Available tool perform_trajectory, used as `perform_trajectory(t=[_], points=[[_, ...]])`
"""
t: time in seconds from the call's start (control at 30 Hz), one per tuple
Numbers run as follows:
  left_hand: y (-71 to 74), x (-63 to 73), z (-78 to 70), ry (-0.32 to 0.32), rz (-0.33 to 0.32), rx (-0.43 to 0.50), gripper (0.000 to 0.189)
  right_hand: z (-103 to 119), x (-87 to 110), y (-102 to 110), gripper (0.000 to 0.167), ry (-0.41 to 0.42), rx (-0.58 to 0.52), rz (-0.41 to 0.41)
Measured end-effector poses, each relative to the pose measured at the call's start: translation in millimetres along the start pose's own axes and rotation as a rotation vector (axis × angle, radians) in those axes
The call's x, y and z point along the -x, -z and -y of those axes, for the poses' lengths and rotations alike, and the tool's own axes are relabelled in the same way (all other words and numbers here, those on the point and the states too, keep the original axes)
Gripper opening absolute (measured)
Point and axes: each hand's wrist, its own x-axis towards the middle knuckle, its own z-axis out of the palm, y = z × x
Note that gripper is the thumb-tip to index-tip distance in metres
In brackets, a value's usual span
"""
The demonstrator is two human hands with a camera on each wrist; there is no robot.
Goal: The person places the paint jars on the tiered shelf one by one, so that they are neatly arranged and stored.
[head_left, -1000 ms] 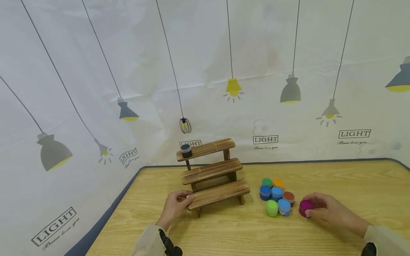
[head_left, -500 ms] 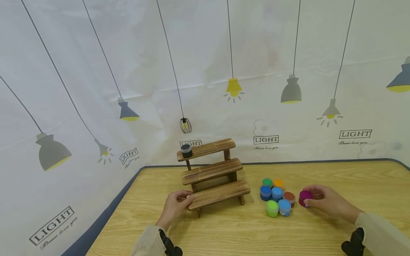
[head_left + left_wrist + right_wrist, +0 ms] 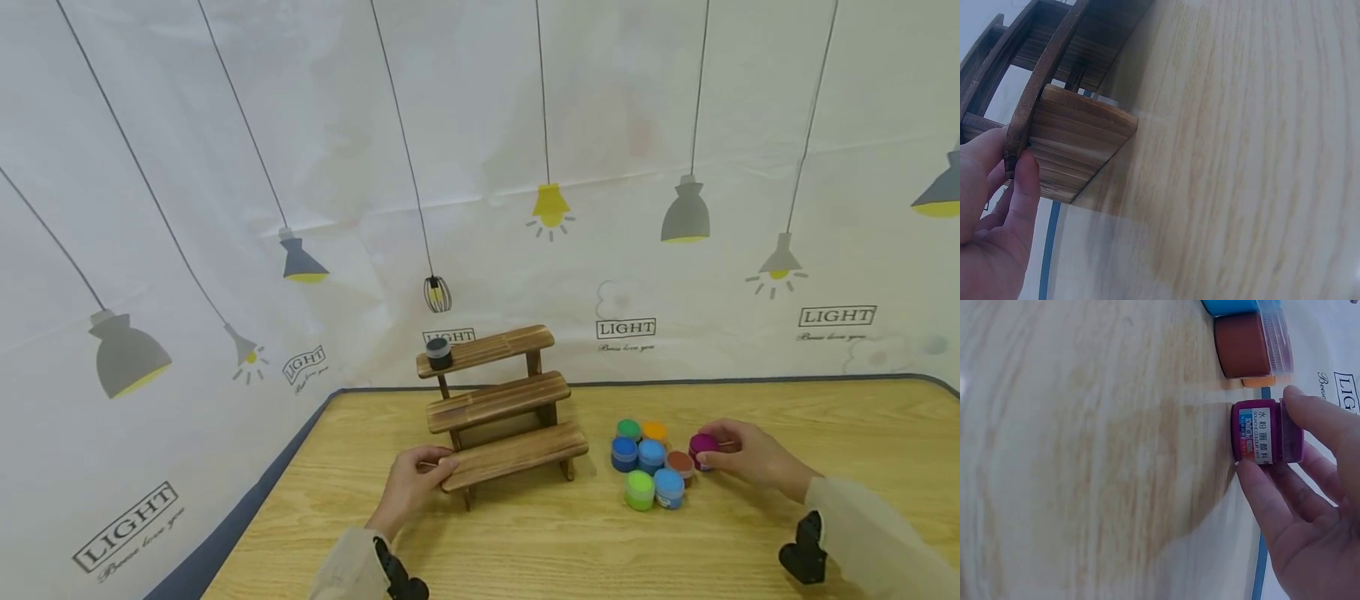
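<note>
A three-tier wooden shelf [image 3: 498,402] stands left of centre, and my left hand [image 3: 411,487] pinches the left end of its lowest board [image 3: 1029,100] between thumb and fingers. One black-lidded paint jar [image 3: 438,354] sits at the left end of the top tier. Over on the right, my right hand [image 3: 757,458] holds a purple paint jar [image 3: 1259,432] by its sides; its label faces the right wrist camera. The jar is upright at the table, close beside a brown paint jar [image 3: 680,467].
Several more paint jars cluster right of the shelf: dark green [image 3: 628,430], orange [image 3: 655,432], dark blue [image 3: 624,454], two light blue [image 3: 669,487] and lime green [image 3: 640,490]. A lamp-printed wall covering [image 3: 622,250] rises behind the wooden table [image 3: 555,542].
My right hand has moved the purple jar left and away from me, up to the cluster beside the brown jar. The left hand keeps its grip on the shelf.
</note>
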Motion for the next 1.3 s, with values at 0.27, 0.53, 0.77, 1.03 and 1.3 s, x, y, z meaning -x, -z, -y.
perform_trajectory(t=[0.27, 0.53, 0.77, 1.03, 1.3], points=[[-0.9, -0.1, 0.3, 0.013, -0.006, 0.001, 0.029, -2.1, 2.6, 0.9, 0.057, 0.027, -0.068, 0.024], [-1.0, 1.0, -0.3, 0.008, -0.003, -0.001, 0.030, -2.6, 2.3, -0.3, 0.050, 0.015, -0.038, -0.005], [0.5, 2.3, -2.4, -0.001, 0.004, 0.009, 0.031, 0.1, 4.8, 5.2, 0.054, -0.016, -0.051, -0.024], [-0.3, 0.8, 0.4, -0.010, 0.001, -0.002, 0.031, 9.2, 8.0, 19.7, 0.052, 0.062, -0.062, -0.057], [-0.9, -0.2, 2.6, -0.022, -0.013, -0.025, 0.028, 35.7, 13.3, 37.8, 0.049, 0.145, -0.076, -0.084]])
